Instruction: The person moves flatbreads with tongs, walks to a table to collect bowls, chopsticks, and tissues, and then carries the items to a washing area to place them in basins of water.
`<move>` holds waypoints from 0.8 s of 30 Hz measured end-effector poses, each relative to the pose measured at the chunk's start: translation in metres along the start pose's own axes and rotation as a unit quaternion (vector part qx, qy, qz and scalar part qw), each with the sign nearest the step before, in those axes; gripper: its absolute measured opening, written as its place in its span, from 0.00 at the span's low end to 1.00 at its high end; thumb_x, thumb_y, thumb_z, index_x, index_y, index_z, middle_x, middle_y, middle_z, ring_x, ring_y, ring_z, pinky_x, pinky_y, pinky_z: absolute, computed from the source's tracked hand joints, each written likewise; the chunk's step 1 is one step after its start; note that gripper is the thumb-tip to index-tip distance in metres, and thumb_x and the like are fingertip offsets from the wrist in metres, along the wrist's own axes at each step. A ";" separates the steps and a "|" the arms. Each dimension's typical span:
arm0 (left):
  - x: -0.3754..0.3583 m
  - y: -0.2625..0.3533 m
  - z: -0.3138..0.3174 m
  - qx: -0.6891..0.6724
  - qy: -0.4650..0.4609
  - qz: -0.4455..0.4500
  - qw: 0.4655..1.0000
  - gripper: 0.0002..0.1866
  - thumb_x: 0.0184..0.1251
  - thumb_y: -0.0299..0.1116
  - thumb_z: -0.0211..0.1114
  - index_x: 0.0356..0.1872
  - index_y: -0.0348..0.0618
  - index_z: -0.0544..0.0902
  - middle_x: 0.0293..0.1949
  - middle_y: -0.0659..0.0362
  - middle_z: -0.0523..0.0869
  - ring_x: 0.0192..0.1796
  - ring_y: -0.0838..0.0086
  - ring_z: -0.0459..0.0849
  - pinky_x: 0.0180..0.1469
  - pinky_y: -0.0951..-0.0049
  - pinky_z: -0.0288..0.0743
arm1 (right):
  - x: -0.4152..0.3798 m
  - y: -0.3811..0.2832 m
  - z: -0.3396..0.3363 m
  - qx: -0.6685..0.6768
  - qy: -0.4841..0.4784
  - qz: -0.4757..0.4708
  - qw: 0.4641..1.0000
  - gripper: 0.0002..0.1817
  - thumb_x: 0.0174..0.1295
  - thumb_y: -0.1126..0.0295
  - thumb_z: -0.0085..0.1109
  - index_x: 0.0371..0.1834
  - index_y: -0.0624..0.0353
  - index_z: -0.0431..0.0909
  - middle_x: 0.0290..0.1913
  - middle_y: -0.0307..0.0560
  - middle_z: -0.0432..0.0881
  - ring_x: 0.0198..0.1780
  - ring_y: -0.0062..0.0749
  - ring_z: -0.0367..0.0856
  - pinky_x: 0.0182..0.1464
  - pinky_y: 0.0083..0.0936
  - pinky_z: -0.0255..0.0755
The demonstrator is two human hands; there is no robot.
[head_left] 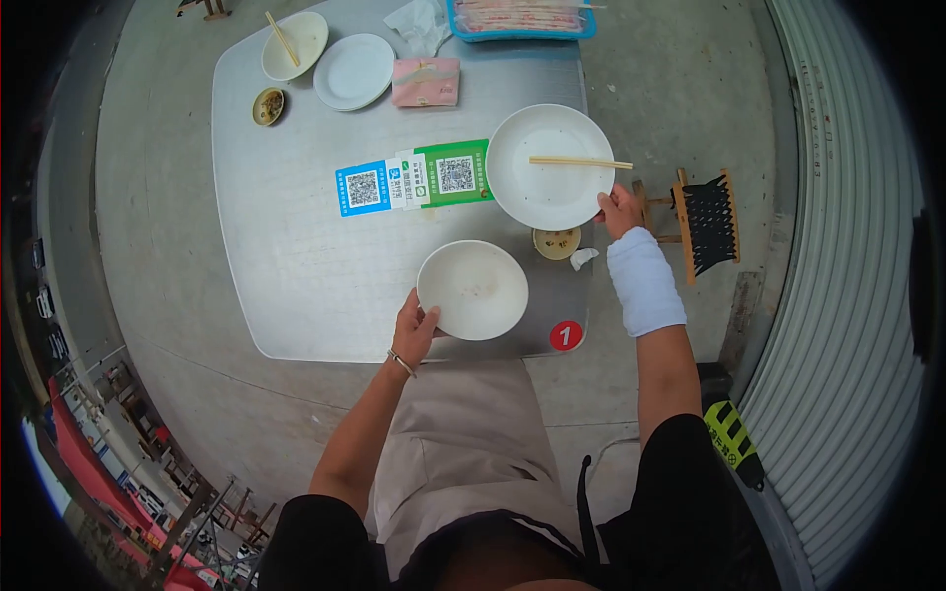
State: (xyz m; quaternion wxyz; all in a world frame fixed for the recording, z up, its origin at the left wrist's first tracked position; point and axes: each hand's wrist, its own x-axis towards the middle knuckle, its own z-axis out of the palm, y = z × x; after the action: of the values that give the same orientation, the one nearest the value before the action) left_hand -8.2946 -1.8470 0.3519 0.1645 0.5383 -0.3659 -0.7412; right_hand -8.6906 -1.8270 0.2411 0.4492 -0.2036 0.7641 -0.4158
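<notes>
Metal table (296,286) gleamed. Left hand (414,330) gripped white bowl (473,286) near front edge, fingers closed on rim; right hand (620,212) pinched white plate (537,197) over right side, chopsticks (581,162) loose across it. Two-handed hold was on; any shift called for level plate.

- Part of the small yellow dish (557,244) is hidden under the round white plate (517,197).
- Some fingertips of the left grip (417,328) are hidden beneath the deep white bowl (473,291).
- The top edge cuts off the blue plastic basket (522,35).
- The dark contents of the small brownish dish (258,108) are too small to identify.
- Fine print on the blue-and-green sign (412,179) is unreadable.
</notes>
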 end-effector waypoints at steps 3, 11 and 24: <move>-0.009 0.025 -0.033 -0.045 0.031 0.020 0.998 0.20 0.67 0.24 0.47 0.60 0.40 0.63 0.47 0.51 0.79 0.45 0.67 0.83 0.43 0.67 0.84 | -0.038 -0.019 0.030 0.019 -0.024 -0.007 1.000 0.11 0.59 0.74 0.50 0.43 0.64 0.76 0.29 0.41 0.80 0.24 0.20 0.76 0.26 0.18 0.73; -0.022 0.055 -0.143 -0.074 0.101 0.062 0.990 0.18 0.68 0.25 0.47 0.59 0.37 0.64 0.49 0.52 0.77 0.46 0.67 0.83 0.44 0.67 0.84 | -0.116 0.013 0.208 0.051 -0.061 0.043 0.996 0.10 0.58 0.75 0.51 0.41 0.66 0.77 0.26 0.43 0.79 0.22 0.23 0.77 0.24 0.21 0.74; -0.014 0.041 -0.298 -0.064 0.115 0.029 0.991 0.15 0.68 0.26 0.50 0.55 0.35 0.68 0.49 0.55 0.77 0.43 0.68 0.83 0.42 0.68 0.85 | -0.179 0.000 0.415 0.058 0.059 0.087 0.993 0.15 0.55 0.74 0.60 0.47 0.60 0.72 0.33 0.41 0.78 0.28 0.24 0.76 0.28 0.24 0.74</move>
State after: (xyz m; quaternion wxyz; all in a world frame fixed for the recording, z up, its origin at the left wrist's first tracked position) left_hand -8.0224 -1.9746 0.3453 0.2609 0.5976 -0.3113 -0.6913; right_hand -8.2438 -1.8921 0.2291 0.4489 -0.0853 0.7787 -0.4299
